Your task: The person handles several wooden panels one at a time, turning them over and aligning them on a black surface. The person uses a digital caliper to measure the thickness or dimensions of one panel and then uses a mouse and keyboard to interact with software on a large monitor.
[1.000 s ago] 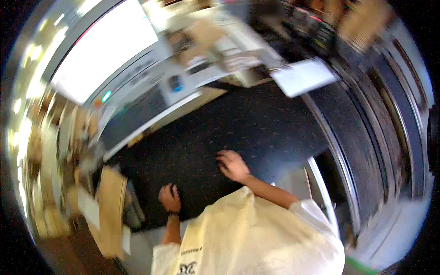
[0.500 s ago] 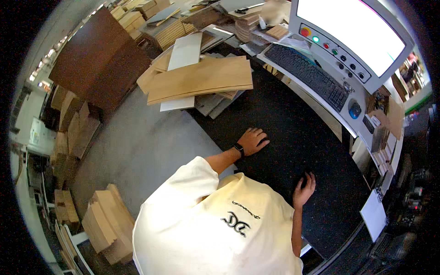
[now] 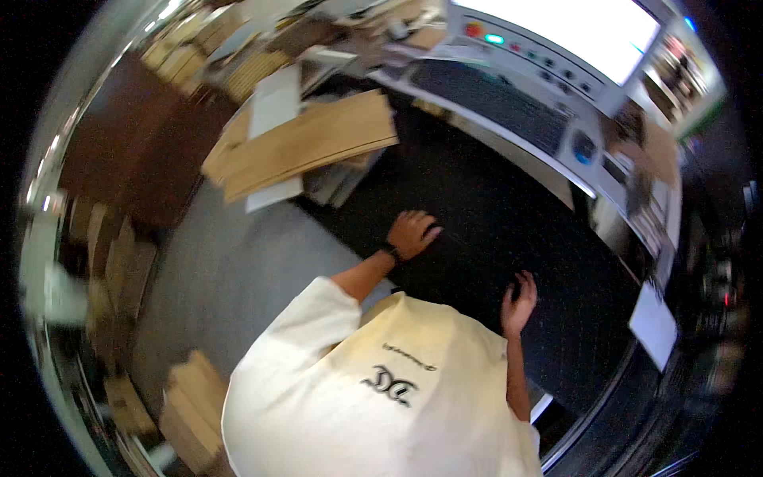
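Observation:
My left hand (image 3: 413, 234), a dark watch on its wrist, is over the left part of a black belt-like surface (image 3: 469, 203). Its fingers are loosely bent and apart, with nothing in them. To its right is my right hand (image 3: 519, 305), also over the black surface, fingers spread and holding nothing. Whether either palm touches the surface is hard to tell. Beyond my left hand lies a loose pile of boards: a long light-brown wood panel (image 3: 318, 143) crosses on top of a white panel (image 3: 274, 103), with grey boards beneath.
A control console with a bright screen (image 3: 576, 28), keyboard (image 3: 493, 99) and blue mouse (image 3: 584, 148) borders the far right. A white clipboard (image 3: 653, 326) hangs at the right edge. Brown boards (image 3: 127, 143) stand far left; stacked wood pieces (image 3: 195, 409) sit near left.
The whole view has turned, so the console and panel pile appear further left, with some blur. Both hands stay over the black surface, empty; my right hand appears slightly higher in the view.

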The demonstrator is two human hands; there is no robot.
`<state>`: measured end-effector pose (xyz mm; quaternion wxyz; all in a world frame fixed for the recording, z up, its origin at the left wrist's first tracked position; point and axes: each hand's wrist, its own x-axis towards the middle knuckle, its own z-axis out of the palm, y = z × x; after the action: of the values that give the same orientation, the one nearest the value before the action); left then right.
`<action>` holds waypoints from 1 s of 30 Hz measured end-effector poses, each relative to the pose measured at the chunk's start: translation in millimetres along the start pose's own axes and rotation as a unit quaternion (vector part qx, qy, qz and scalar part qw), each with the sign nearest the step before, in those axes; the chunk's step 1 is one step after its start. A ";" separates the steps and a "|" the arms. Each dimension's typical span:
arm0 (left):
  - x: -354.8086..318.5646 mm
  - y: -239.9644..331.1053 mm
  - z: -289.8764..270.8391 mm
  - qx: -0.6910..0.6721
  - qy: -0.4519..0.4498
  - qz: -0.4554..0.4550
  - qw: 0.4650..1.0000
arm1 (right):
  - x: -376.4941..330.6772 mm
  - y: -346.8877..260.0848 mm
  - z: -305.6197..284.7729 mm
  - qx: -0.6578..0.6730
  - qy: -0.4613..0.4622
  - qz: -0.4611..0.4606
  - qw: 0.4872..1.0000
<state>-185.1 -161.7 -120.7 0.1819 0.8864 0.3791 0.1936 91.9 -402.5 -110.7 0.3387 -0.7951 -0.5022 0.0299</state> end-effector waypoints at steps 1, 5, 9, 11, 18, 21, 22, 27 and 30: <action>4.6 8.3 -5.8 -0.009 0.000 -0.004 1.000 | -3.5 8.6 2.6 -0.013 0.021 -0.015 1.000; -9.1 1.9 -3.5 0.013 0.056 0.021 0.998 | -8.6 6.9 10.3 0.018 0.035 -0.017 0.999; -8.3 -13.8 7.7 0.054 0.062 0.029 0.996 | 6.0 8.3 11.2 0.043 0.038 -0.041 0.998; -4.9 -7.9 10.4 0.037 0.063 0.043 0.996 | 3.6 5.9 2.0 0.064 0.030 0.000 0.998; -6.6 -6.0 7.2 0.032 0.040 0.048 0.998 | -5.6 5.0 -1.7 0.070 0.063 0.019 0.995; -7.7 -6.9 7.1 0.038 0.044 0.049 0.997 | -7.6 0.8 -0.7 0.071 0.070 0.027 0.995; -8.3 -7.0 7.0 0.040 0.046 0.048 0.997 | -7.3 1.9 -1.1 0.065 0.074 0.029 0.995; -5.0 5.8 0.7 0.044 0.025 0.018 0.999 | -6.5 2.9 -3.0 0.079 0.077 0.028 0.993; -5.1 10.3 1.1 0.027 0.027 0.019 0.999 | -6.8 4.1 -4.4 0.079 0.085 0.021 0.993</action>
<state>-181.6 -172.4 -117.8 0.1438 0.8926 0.3718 0.2105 93.5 -411.4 -111.6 0.4414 -0.7759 -0.4506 0.0089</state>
